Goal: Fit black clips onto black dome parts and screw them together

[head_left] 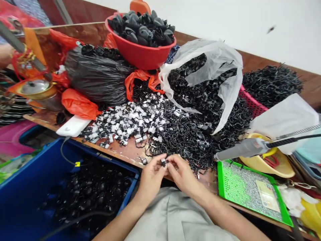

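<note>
Brown table (127, 152), white pieces (134, 117), perhaps black strips (177, 145)

At lower centre, the left hand (151, 174) and right hand (182, 172) partly hide 1 small part (163, 162); the frame's edge crops the blue bin (20, 201), lower left.

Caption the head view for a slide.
Left hand and right hand hold a small black-and-white part at the table, between a blue bin and a green tray.
</note>
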Demonstrator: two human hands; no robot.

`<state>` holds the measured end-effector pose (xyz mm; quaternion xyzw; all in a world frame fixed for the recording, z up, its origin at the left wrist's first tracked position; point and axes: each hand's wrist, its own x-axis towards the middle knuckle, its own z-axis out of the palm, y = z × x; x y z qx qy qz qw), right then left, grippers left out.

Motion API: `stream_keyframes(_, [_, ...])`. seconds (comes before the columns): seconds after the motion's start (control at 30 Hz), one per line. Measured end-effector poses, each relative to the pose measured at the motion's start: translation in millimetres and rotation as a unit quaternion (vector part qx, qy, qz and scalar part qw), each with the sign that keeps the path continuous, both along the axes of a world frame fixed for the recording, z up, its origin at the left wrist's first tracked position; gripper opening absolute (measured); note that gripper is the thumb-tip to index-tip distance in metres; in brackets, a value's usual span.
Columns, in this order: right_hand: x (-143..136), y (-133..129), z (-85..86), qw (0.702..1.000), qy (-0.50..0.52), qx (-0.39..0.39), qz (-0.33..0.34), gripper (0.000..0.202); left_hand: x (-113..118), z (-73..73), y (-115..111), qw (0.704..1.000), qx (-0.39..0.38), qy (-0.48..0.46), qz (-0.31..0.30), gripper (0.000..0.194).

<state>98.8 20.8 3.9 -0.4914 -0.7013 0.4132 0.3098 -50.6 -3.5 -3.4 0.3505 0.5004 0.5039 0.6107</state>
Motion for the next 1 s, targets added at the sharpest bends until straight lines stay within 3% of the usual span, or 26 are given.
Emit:
stream_keyframes(0.1, [24,-21,-3.7,0.999,0.018,-0.018,-0.048,0.011,19,1.6,0,0.994,0.027,0.048,-0.097,0.032])
stream_keyframes(0.27, [56,-24,1.4,0.981,0.093,-0.047,-0.161,0.015,36,5.6,5,0.973,0.062,0.169,-0.142,0.036])
stream_keyframes(0.37, [60,-20,3.9,0.990,0.064,-0.011,-0.127,0.011,46,8.9,6,0.969,0.065,0.190,-0.142,0.038])
stream_keyframes(0.43, [59,-21,3.8,0.993,0.052,-0.008,-0.106,0.010,52,10.4,5,0.979,0.050,0.153,-0.122,0.039])
stream_keyframes(0.57, [62,-27,0.7,0.987,0.104,-0.085,-0.092,0.009,62,11.0,4,0.996,0.004,0.042,-0.085,0.044])
stream_keyframes(0.67, [75,-26,2.5,0.993,0.068,-0.086,-0.033,0.009,66,10.3,5,0.998,-0.006,0.040,-0.055,0.042])
stream_keyframes(0.77, [90,-18,10.1,0.997,0.024,-0.033,-0.069,0.010,69,8.6,6,0.996,-0.009,0.066,-0.063,0.036])
stream_keyframes(0.83, [95,-12,15.3,0.991,0.065,-0.035,-0.114,0.012,72,7.5,6,0.993,-0.008,0.081,-0.089,0.035])
stream_keyframes(0.93, [93,-6,19.0,0.988,0.106,-0.011,-0.111,0.012,77,6.5,8,0.990,0.008,0.095,-0.104,0.036])
stream_keyframes(1.0, [90,-5,18.7,0.992,0.059,0.025,-0.110,0.009,79,5.9,9,0.990,0.020,0.109,-0.091,0.036])
